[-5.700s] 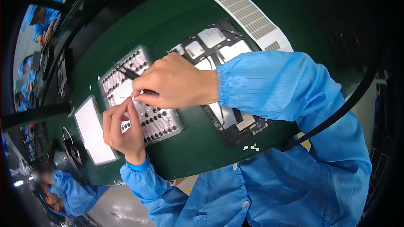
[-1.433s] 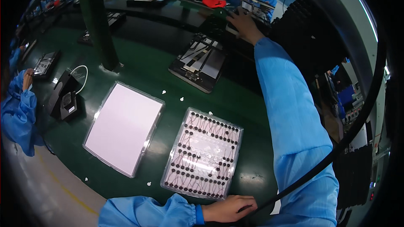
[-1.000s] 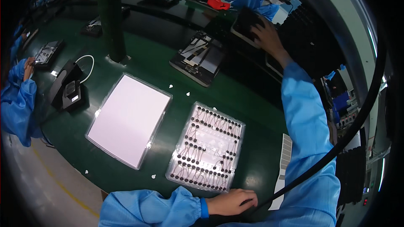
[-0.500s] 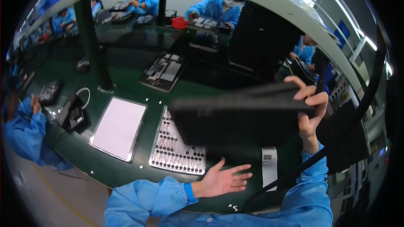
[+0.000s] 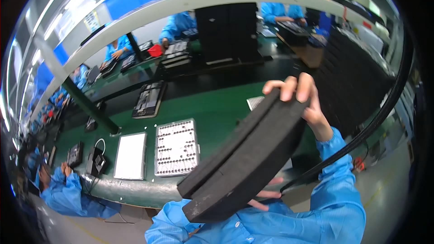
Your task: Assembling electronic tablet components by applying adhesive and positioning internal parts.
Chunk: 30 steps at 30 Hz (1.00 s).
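At the left, a co-worker in blue (image 5: 74,199) sits by the green table (image 5: 149,193), hands close to a dark device (image 5: 75,154). Just right of that stands a black box (image 5: 96,161) with a white cable looping over it. Next along the table lies a white panel (image 5: 130,156) with a clear rim, flat and lengthwise. Farther off, beyond the panel, an opened device (image 5: 149,99) lies with its inner parts showing. A red bin (image 5: 155,50) stands on the far side. Right of the panel, and apart from it, is a clear-edged tray (image 5: 176,147) carrying rows of small black round pieces.

Right of the tray, a thick black slab (image 5: 244,158) with a groove along its side is held up, tilted, its lower end near and left, its upper end far and right. It hides part of the table. Below its right side, three fingers of the left hand (image 5: 267,194) show, straight and parted; the slab covers the rest, so whether they touch it cannot be told. The right hand (image 5: 311,107) grips the slab's upper end, fingers bent over the edge. At far right rises a large ridged black stack (image 5: 355,81).
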Tool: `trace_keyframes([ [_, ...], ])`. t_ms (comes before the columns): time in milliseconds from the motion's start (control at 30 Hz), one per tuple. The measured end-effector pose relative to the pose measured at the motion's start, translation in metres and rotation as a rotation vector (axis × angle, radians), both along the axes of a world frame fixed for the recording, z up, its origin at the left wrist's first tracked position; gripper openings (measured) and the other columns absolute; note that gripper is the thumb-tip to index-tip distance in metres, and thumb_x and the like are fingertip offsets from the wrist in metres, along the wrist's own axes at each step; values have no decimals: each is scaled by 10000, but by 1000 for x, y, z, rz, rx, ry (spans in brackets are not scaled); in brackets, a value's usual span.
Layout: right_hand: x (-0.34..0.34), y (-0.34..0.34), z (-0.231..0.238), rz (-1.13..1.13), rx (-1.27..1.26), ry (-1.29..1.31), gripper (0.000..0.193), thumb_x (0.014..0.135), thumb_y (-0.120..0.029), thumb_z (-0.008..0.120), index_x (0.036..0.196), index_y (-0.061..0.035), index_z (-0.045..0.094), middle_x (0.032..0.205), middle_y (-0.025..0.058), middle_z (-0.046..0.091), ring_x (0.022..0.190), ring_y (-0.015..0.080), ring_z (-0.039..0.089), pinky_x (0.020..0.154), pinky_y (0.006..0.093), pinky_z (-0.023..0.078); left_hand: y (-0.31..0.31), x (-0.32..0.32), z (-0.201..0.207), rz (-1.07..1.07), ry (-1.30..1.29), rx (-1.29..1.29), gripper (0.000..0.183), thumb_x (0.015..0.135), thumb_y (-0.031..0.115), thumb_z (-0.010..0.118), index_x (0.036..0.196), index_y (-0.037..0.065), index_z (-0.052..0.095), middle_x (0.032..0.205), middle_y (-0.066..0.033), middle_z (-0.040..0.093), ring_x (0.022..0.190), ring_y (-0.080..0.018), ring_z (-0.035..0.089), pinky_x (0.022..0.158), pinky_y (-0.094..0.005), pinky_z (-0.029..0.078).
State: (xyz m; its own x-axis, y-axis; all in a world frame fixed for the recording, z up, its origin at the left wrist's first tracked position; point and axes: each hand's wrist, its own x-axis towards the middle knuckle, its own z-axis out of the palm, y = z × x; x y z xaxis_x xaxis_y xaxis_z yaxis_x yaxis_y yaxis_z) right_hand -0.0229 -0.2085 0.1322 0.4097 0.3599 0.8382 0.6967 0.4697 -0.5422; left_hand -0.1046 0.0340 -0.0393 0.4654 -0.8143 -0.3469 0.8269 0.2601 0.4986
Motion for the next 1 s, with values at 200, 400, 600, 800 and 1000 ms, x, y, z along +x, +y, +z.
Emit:
trace_keyframes([
  [200,11,-16,-45,-8,98,84,308,931,-286,691,1102,-108,507,1285,219,618,1297,354,540,1090,486,418,62,-7,26,20,-108,332,428,1037,439,434,1264,92,541,1041,-70,556,865,-201,593,782,-341,487],
  [400,25,-36,-36,-290,-147,-35,411,936,-259,704,1265,-72,541,1498,218,486,1383,287,484,1166,421,353,25,38,74,38,-221,634,379,1035,406,424,1170,96,595,881,-49,587,749,-187,592,684,-321,495],
  [600,9,-99,-156,-930,-572,217,467,881,-262,750,1284,-104,573,1298,126,636,1209,277,606,1024,413,475,99,45,28,642,-317,528,609,1015,488,567,1474,98,478,1394,-81,570,1209,-209,611,1004,-355,514],
  [800,-9,-99,-190,-851,-940,110,520,855,-346,754,1290,-137,562,1280,91,632,1223,317,570,1169,494,324,64,54,47,450,-326,425,327,1021,316,626,1230,67,653,1072,-58,713,937,-201,698,897,-359,559],
  [1000,-16,-94,-179,-968,-533,275,288,1016,-210,598,1283,-111,642,1077,116,749,985,258,724,963,392,547,38,58,54,318,-471,749,927,964,233,709,1625,92,75,1478,-78,460,1317,-207,483,1133,-333,355],
])
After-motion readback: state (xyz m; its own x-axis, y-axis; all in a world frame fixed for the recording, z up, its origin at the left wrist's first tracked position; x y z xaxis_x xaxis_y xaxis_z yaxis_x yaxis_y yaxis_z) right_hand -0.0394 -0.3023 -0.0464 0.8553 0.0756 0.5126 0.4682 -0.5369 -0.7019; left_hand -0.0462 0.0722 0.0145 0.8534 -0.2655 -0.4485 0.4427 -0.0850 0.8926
